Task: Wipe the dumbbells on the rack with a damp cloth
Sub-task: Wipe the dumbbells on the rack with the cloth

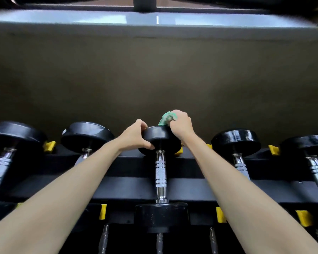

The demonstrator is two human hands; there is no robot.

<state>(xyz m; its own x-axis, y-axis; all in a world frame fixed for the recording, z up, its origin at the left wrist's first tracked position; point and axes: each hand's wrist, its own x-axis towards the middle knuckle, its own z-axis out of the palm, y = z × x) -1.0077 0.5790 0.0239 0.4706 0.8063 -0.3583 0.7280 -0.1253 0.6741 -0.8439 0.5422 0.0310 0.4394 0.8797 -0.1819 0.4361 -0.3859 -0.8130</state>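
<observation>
A black dumbbell (160, 173) with a chrome knurled handle lies front to back on the black rack (128, 187), in the middle of the view. My left hand (135, 136) grips the left side of its far head, thumb under the rim. My right hand (181, 125) holds a bunched green cloth (167, 118) against the top right edge of that same head. The far face of the head is hidden.
Two more black dumbbells (87, 136) lie on the rack to the left and two (236, 142) to the right, parted by yellow saddle tabs (49, 146). A lower tier of handles shows at the bottom. A dark wall rises close behind the rack.
</observation>
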